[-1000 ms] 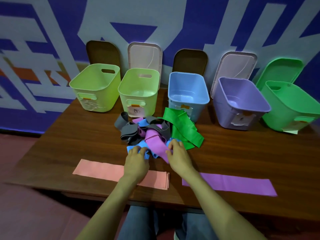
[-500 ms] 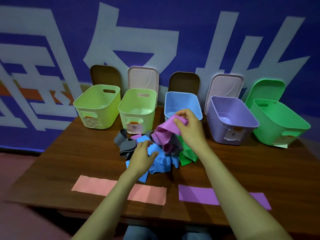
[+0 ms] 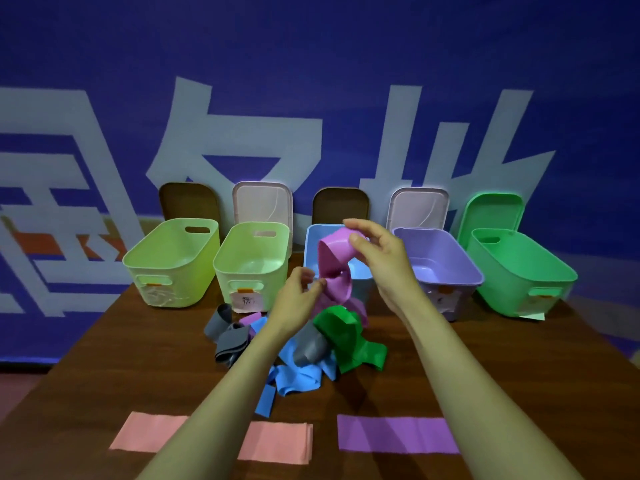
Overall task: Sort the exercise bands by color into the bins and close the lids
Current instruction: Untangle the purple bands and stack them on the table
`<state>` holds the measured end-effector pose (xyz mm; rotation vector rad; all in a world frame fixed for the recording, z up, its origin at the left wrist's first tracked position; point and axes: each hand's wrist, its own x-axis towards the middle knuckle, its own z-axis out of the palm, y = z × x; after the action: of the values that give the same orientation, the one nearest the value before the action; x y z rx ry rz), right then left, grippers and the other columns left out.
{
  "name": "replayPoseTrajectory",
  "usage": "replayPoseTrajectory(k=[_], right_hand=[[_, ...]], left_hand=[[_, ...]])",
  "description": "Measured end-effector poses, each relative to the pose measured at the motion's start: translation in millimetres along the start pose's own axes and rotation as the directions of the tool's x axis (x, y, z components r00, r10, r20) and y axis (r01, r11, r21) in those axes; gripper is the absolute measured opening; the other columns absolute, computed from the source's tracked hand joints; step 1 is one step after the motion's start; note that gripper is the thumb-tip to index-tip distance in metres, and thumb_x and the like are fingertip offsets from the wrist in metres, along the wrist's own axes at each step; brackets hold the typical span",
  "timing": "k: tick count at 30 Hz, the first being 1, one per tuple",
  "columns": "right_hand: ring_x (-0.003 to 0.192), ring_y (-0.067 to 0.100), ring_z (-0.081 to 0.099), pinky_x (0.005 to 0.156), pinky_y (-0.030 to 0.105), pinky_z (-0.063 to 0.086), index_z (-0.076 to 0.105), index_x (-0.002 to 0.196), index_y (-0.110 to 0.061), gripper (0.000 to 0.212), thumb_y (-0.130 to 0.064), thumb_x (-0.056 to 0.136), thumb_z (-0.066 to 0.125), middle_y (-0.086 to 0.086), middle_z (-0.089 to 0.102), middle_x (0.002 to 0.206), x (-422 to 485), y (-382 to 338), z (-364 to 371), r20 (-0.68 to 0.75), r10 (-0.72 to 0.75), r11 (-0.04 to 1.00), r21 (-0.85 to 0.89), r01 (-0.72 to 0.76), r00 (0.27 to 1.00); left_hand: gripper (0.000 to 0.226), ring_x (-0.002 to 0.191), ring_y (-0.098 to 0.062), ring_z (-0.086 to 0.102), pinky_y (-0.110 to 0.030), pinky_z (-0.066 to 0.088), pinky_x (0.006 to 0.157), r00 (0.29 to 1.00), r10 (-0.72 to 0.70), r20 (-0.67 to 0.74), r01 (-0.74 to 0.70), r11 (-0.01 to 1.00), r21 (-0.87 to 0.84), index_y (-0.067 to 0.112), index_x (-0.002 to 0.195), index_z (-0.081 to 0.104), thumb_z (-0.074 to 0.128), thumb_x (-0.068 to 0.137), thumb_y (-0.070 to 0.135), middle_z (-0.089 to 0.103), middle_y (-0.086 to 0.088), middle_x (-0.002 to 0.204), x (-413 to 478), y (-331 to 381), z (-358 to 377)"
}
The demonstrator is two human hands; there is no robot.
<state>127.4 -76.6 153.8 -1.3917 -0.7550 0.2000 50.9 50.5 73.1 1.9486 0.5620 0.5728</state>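
- Since half a second ago the left hand [image 3: 298, 296] is coming up off the pile [image 3: 346, 337] to join the right hand [image 3: 377, 268], which is raising the purple band [image 3: 334, 268] higher.
- Both hands are pinching that band in the air before the blue bin [image 3: 313, 244]: right at its 1 o'clock end, left at 8 o'clock.
- The band's tail is trailing behind the left hand, hidden.
- The pile is lying on the counter [image 3: 485, 358] at 6 o'clock, partly covered by the left forearm [image 3: 221, 393].
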Motion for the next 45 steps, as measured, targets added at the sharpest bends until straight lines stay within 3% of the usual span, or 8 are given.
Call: replayPoseTrajectory(k=[3,8,13,19,26,32,41,45], right_hand=[[0.097,0.009,0.058,0.085,0.024,0.048,0.062,0.106,-0.022,0.029,0.001,0.091,0.051,-0.003,0.063,0.107,-1,1,-14,-0.046,0.066,0.984,0.172,-0.058,0.997],[0.091,0.003,0.059,0.084,0.020,0.050,0.063,0.106,-0.021,0.026,-0.004,0.093,0.050,-0.008,0.065,0.104,-14,6,-23,0.027,0.108,0.970,0.214,-0.111,0.994],[0.092,0.001,0.061,0.083,0.017,0.051,0.059,0.116,-0.017,0.031,0.000,0.094,0.047,-0.006,0.063,0.109,-23,11,-21,0.117,0.117,0.965,0.220,-0.140,0.986],[0.125,0.009,0.045,0.105,0.027,0.038,0.029,0.144,-0.024,0.060,-0.001,0.093,0.050,-0.008,0.039,0.140,-24,32,-27,0.098,0.181,0.983,0.019,-0.184,0.979],[0.100,0.010,0.058,0.095,0.036,0.047,0.060,0.105,-0.022,0.016,-0.024,0.089,0.061,-0.001,0.061,0.110,-46,54,-26,0.001,0.100,0.902,-0.423,-0.090,0.995],[0.105,0.004,0.050,0.092,0.019,0.043,0.055,0.123,-0.026,0.043,-0.037,0.083,0.066,-0.008,0.052,0.113,-62,56,-27,0.066,-0.098,0.833,-0.540,0.118,0.993],[0.086,0.021,0.055,0.081,0.039,0.047,0.068,0.087,-0.016,0.026,-0.033,0.083,0.049,0.000,0.061,0.088,-62,57,-31,0.037,-0.228,0.646,-0.742,0.180,0.973],[0.092,0.020,0.053,0.086,0.036,0.041,0.069,0.088,-0.018,0.025,-0.031,0.084,0.048,-0.001,0.061,0.090,-63,52,-36,-0.001,-0.207,0.662,-0.736,0.140,0.978]], left_hand=[[0.011,0.079,-0.020,0.062,-0.019,0.048,0.062,0.996,-0.092,0.011,0.093,0.976,-0.197,0.011,0.087,0.049,0.047,0.097,0.012,0.062,-0.009,0.089,-7,2,4],[0.037,0.088,-0.017,0.060,-0.037,0.051,0.078,0.988,-0.130,0.081,0.148,0.948,-0.281,0.018,0.115,0.045,0.067,0.086,0.024,0.054,-0.007,0.110,-21,0,19],[0.051,0.086,0.004,0.058,-0.007,0.045,0.072,0.992,0.025,0.126,0.008,0.967,-0.254,0.020,0.118,0.049,0.077,0.076,0.013,0.059,0.009,0.102,-32,4,38],[0.036,0.067,0.000,0.061,-0.015,0.049,0.061,0.997,-0.071,0.043,0.081,0.942,-0.326,0.011,0.113,0.042,0.066,0.087,0.019,0.062,-0.002,0.089,-37,7,38],[0.028,0.071,-0.009,0.050,-0.018,0.039,0.058,0.997,0.003,-0.078,-0.018,0.982,-0.187,0.014,0.086,0.052,0.052,0.092,0.041,0.056,0.005,0.078,-39,17,26],[0.030,0.058,0.000,0.045,-0.013,0.036,0.055,0.992,0.100,-0.073,-0.105,0.992,-0.069,0.023,0.069,0.051,0.051,0.094,0.040,0.052,0.009,0.064,-47,16,24],[0.050,0.069,-0.005,0.062,-0.030,0.050,0.068,0.992,0.037,0.118,-0.008,0.971,-0.237,0.017,0.099,0.050,0.066,0.074,0.057,0.068,0.001,0.091,-57,21,18],[0.039,0.067,-0.009,0.053,-0.032,0.051,0.069,0.978,0.078,0.193,-0.067,0.996,-0.062,0.026,0.100,0.056,0.075,0.072,0.046,0.065,0.008,0.092,-61,14,14]])
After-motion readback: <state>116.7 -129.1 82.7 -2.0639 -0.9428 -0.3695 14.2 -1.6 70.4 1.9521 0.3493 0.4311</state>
